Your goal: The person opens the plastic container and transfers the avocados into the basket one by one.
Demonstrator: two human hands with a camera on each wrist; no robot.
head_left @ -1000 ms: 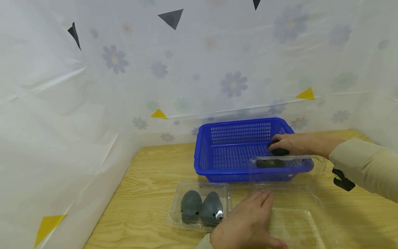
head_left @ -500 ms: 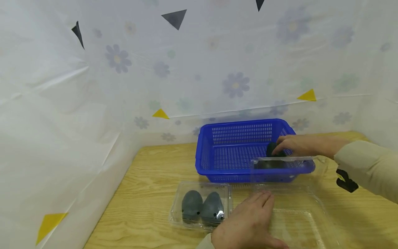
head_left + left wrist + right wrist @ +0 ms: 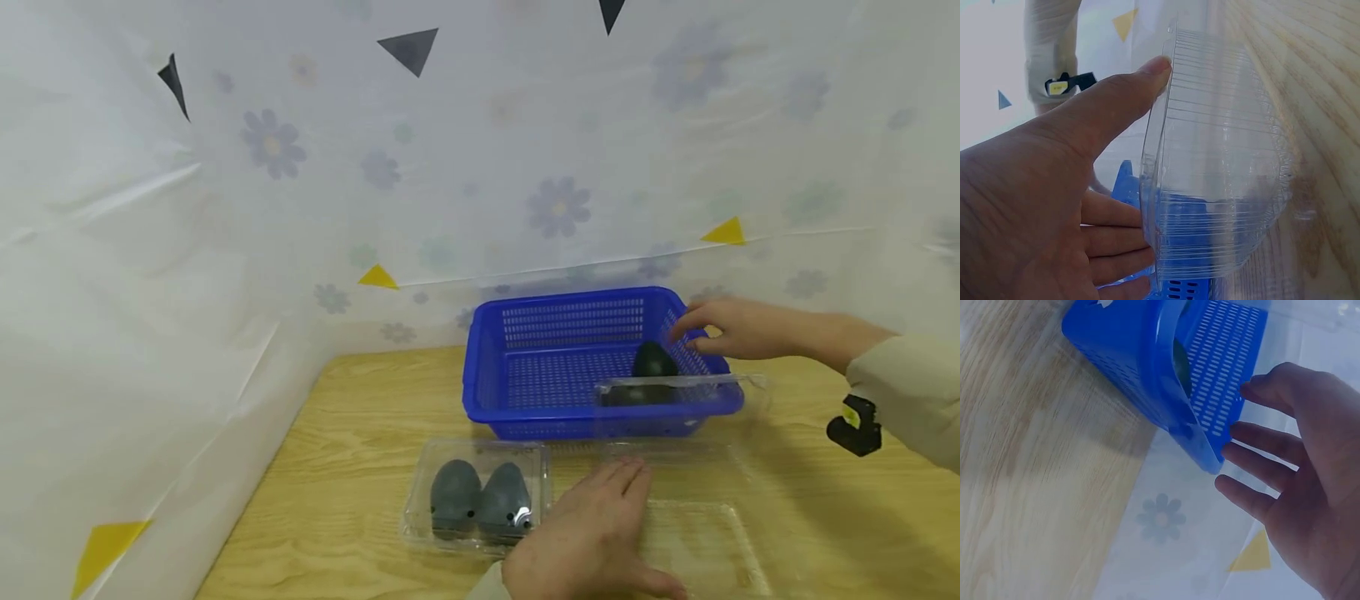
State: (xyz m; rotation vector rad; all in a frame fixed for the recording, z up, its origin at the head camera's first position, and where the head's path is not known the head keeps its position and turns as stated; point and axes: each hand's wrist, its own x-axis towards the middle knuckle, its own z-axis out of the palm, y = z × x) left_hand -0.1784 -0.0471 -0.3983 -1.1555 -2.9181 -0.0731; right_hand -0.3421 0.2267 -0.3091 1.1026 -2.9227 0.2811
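Over the right end of the blue basket (image 3: 536,415), the right hand (image 3: 738,328) hangs with fingers loosely parted, near a dark fruit (image 3: 654,360) inside. On the counter (image 3: 337,467), the left hand (image 3: 588,537), thumb and fingers spread wide, touches an open clear container (image 3: 701,546) beside a clear box (image 3: 417,507) holding two grey-green fruits (image 3: 455,497).

flower-printed white sheeting (image 3: 480,125) hangs behind a pale wood-grain table (image 3: 345,467).

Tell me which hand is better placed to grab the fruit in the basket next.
Likely the right hand: it is empty and close to the fruit in the basket, while the left hand, farther off, touches the open box.
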